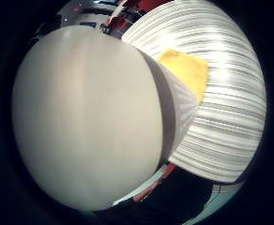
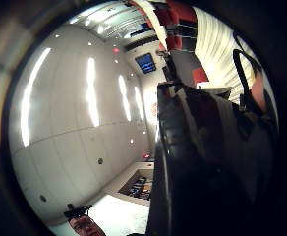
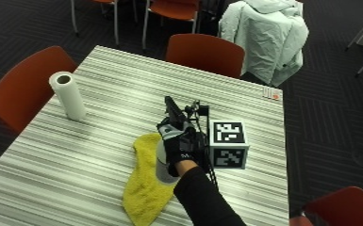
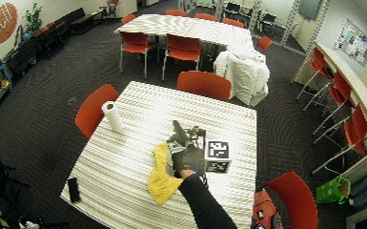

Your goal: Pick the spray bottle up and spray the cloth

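One gloved right hand (image 3: 182, 146) is raised over a striped tabletop (image 3: 105, 141), its fingers curled around a spray bottle (image 3: 163, 162). The bottle's pale grey body shows below the hand and its black spray head (image 3: 175, 112) sticks out beyond the fingers, pointing toward the far edge of the tabletop. The bottle is held above the near half of the tabletop, just to the right of a yellow cloth (image 3: 144, 188). The cloth lies flat and rumpled, stretching from under the hand to the near edge. In the little-finger-side palm view the bottle's rounded pale body (image 1: 85, 117) fills most of the picture, with a corner of the cloth (image 1: 186, 70) visible on the tabletop beyond it. A roll of paper towel (image 3: 68, 95) stands upright near the left edge, well apart from the hand. A black sleeve (image 3: 206, 202) reaches in from the near edge. An orange chair (image 3: 206, 52) sits at the far edge.
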